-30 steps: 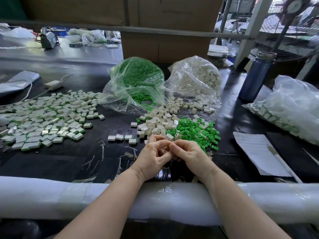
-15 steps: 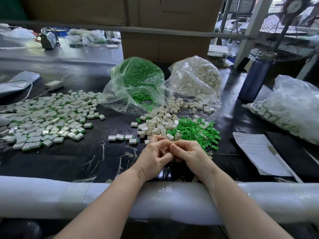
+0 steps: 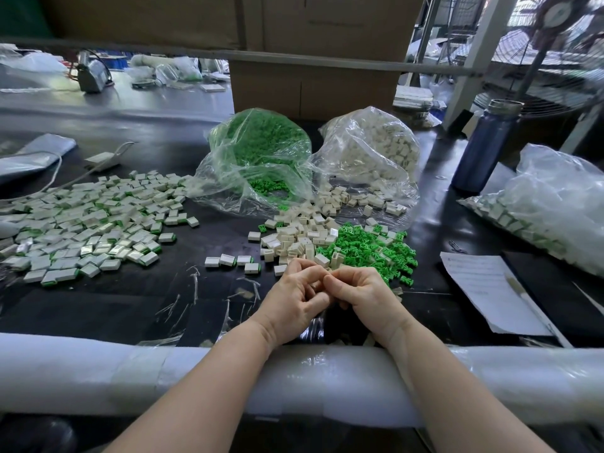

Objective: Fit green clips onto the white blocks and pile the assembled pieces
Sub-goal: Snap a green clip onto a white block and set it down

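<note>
My left hand and my right hand meet fingertip to fingertip low over the black table, fingers curled round a small piece that is almost wholly hidden between them. Just beyond them lie a heap of loose white blocks and a heap of green clips. A wide spread of assembled white-and-green pieces covers the table's left side. A short row of assembled pieces lies left of my hands.
An open bag of green clips and an open bag of white blocks stand behind the heaps. At right are a blue bottle, a bag of pieces and a paper sheet. A foam-wrapped rail borders the near edge.
Both hands have stayed in the same place, with only slight finger shifts around the hidden piece.
</note>
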### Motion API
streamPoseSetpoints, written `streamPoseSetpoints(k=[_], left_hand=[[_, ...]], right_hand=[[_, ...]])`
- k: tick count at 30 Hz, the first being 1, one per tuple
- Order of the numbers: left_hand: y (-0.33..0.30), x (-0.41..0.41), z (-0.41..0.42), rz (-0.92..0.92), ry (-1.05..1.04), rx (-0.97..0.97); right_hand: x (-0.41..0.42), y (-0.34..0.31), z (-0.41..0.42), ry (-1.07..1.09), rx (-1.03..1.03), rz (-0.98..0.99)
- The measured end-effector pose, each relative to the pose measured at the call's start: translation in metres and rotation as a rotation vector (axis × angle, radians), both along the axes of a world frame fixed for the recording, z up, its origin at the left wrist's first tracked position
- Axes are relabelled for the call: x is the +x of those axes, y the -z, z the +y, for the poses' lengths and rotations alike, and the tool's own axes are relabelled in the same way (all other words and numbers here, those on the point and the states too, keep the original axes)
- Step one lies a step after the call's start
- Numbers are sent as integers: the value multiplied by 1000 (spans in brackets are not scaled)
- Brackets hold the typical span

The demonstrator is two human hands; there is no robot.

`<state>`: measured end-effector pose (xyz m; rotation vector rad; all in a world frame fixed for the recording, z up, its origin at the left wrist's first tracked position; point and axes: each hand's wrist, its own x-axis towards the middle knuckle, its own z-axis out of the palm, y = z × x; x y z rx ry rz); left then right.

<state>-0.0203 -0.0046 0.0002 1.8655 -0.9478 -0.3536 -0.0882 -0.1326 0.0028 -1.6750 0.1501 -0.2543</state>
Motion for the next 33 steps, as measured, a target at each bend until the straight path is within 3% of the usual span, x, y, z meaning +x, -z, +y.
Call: streamPoseSetpoints(k=[18, 28, 33], left_hand=[[4, 6, 0, 7, -135, -65], [5, 7, 1, 253, -164, -260], [2, 5, 0, 250, -161, -295]], right_hand=[[2, 3, -2, 166, 42, -33], [2, 4, 0, 132, -36, -44], [2, 2, 1, 142, -68, -76]])
